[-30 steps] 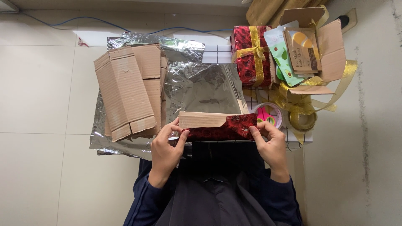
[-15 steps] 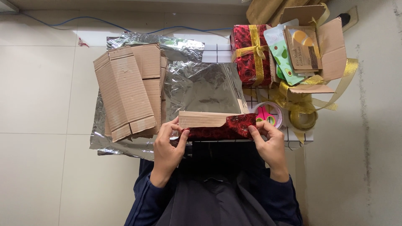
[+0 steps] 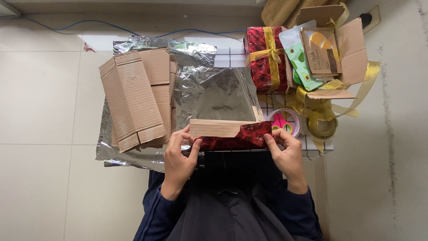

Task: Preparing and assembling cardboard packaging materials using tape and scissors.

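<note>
two hands [image 3: 178, 160] at work; one box [image 3: 229, 135] half wrapped in red paper, one wrapped gift [image 3: 266, 58] with gold ribbon, one silver foil sheet [image 3: 214, 89], two flattened cartons [image 3: 133, 100] stacked, perhaps three, one open carton [image 3: 352, 49], two tape rolls [image 3: 322, 127].

Both forearms in dark blue sleeves, reaching forward from the body, wrists roughly level and well apart. Left hand [image 3: 177, 161] closed in a pinch, thumb on the near side of the grip, fingers curled over the far side. Right hand [image 3: 286, 154] mirrored: thumb and bent fingers clamped at its own grip, knuckles raised, palm turned inward toward the left.
</note>
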